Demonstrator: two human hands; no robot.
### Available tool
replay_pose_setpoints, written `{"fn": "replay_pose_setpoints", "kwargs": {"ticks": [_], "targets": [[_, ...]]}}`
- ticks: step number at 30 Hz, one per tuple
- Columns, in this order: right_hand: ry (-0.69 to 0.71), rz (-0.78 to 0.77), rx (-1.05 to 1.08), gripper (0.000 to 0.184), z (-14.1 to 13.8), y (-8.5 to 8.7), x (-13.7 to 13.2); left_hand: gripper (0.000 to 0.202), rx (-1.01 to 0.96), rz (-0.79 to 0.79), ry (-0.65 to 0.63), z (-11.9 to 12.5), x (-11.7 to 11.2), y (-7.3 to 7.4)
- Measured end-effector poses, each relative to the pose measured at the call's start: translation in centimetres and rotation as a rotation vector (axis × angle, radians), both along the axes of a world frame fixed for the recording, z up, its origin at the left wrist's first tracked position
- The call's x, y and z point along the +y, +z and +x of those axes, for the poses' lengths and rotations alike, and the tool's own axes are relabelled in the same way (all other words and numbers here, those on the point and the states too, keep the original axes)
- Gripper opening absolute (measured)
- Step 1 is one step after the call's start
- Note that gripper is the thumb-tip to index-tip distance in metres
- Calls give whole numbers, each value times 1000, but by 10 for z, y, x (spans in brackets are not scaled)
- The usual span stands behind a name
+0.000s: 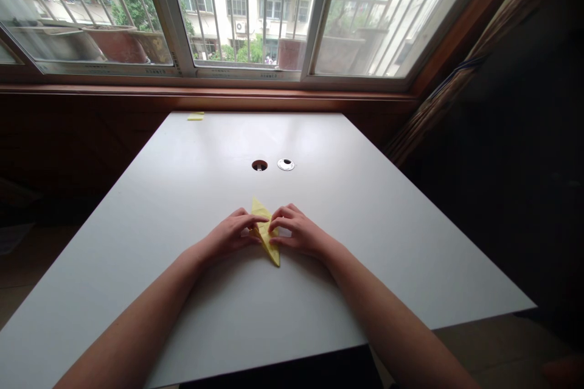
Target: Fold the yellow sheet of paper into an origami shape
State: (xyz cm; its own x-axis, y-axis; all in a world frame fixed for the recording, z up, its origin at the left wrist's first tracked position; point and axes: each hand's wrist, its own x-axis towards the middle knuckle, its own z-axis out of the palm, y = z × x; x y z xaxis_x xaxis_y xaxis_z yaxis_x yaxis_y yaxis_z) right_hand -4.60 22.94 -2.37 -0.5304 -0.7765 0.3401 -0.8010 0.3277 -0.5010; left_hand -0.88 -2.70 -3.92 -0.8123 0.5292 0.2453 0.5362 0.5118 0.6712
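A folded yellow paper [266,232], a long narrow pointed shape, lies on the white table [182,194] in the middle. My left hand [232,232] rests on its left side, fingers curled, fingertips pressing on the paper. My right hand [296,232] rests on its right side, fingers bent, fingertips pinching the paper's edge. Both hands meet over the paper's middle; its two tips stick out beyond and below them.
A round cable hole [259,165] and its silver cap [286,164] sit beyond the paper. A small yellow scrap [196,115] lies at the far left edge. A barred window [246,12] spans the back; a dark curtain [502,103] hangs at right.
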Motion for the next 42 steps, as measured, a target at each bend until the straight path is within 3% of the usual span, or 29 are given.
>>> {"fn": "replay_pose_setpoints", "kwargs": {"ticks": [10, 19, 33, 42], "targets": [[54, -14, -58, 18, 2, 5, -3, 44, 90, -113, 78, 3, 5, 6], [24, 11, -16, 23, 7, 4, -6, 40, 25, -83, 149, 4, 8, 10], [93, -43, -76, 6, 11, 2, -15, 33, -9, -75, 255, 7, 12, 8], [75, 39, -33, 26, 11, 1, -21, 29, 12, -103, 307, 7, 17, 8]]}}
